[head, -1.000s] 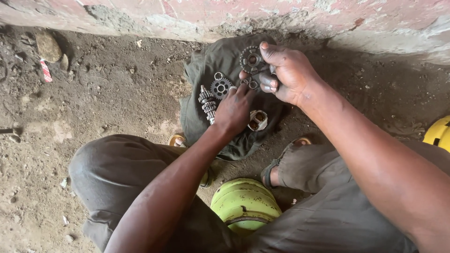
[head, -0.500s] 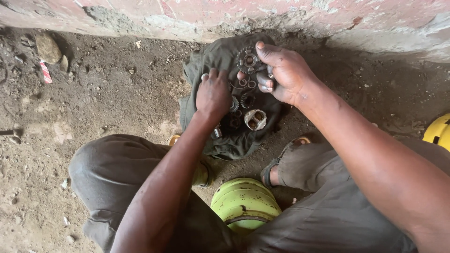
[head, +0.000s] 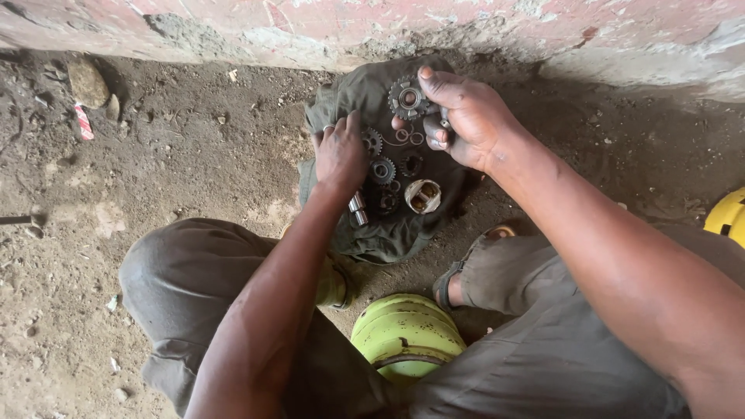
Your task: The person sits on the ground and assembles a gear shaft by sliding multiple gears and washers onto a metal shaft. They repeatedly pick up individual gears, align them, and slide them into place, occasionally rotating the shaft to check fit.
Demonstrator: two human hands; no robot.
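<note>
Olive-green cloth (head: pixel 365 93), crumpled and oil-darkened, lies on the dirt floor (head: pixel 178 155) at the foot of a weathered pink wall (head: pixel 310 23), and on it you have spread a scatter of small metal parts. Your right hand (head: pixel 466 116) grips a dark toothed steel gear (head: pixel 408 98) at the cloth's far edge, thumb and fingers closed around it. Your left hand (head: pixel 340 155) rests palm-down on the cloth's left side, fingers loosely spread and holding nothing that can be seen; its fingertips sit just beside a smaller grey gear (head: pixel 373 142). Another dark gear with a bright hub (head: pixel 382 171) lies near your left thumb, and thin wire rings (head: pixel 403 137) lie between the two hands. A pale cup-shaped metal housing (head: pixel 423 195) sits near the cloth's centre, with a ridged silver shaft (head: pixel 357 208) showing just below your left wrist. You squat over the work, knees in grey-green trousers on either side, a sandalled foot (head: pixel 458 275) touching the cloth's near edge. A lime-green gas cylinder (head: pixel 405 335) stands between your legs. A yellow rounded object (head: pixel 728 213) shows at the right edge, and a red-and-white wrapper (head: pixel 82 122) lies well apart at left
</note>
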